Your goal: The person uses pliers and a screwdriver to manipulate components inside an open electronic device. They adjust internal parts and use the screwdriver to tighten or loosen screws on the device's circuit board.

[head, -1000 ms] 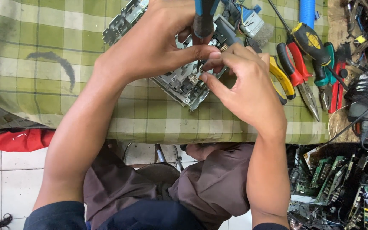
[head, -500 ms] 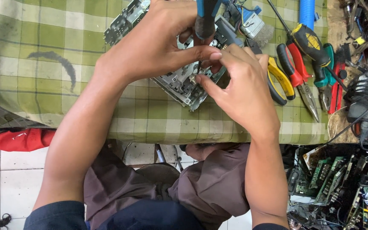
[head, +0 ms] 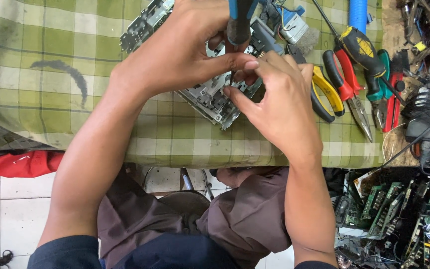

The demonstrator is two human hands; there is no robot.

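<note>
two hands meet over one metal chassis in the head view, and both are yours. your left hand curls over the top of the chassis, thumb stretched right and pressed against the fingertips of your right hand, with a dark-tipped blue tool handle standing up between its fingers. your right hand comes in from the lower right, fingers bunched together and pinching at the chassis edge; what sits between the fingertips is too small to tell. the chassis lies tilted on the green checked cloth, near the middle of the bench, its lower corner pointing toward you. just beside your right hand lie yellow-handled pliers, then red-handled pliers, and a black and yellow screwdriver with more green and red handles next to it. a blue tube lies at the top edge. green circuit boards are stacked below the bench on the right, and a red cloth hangs at the left.
</note>
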